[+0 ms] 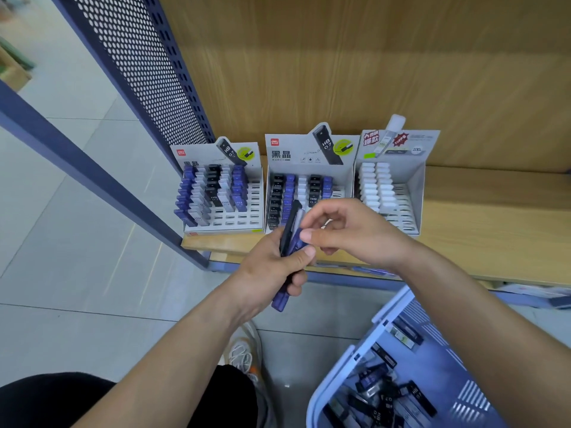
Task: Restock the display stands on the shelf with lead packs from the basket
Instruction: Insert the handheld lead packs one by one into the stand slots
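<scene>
Gripping a bundle of black and blue lead packs (289, 230) in the left hand (272, 264), near upright, just off the shelf's (494, 230) front edge. Pinching its upper end with the right hand (349, 233). Held before the middle display stand (309, 168), well apart from the basket (438, 359).

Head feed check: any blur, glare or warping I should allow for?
Head view: wide-angle warp slants the blue metal shelf post; grey cardboard display stands read sharp; the right hand looks slightly soft; light is even, no harsh glare.
</scene>
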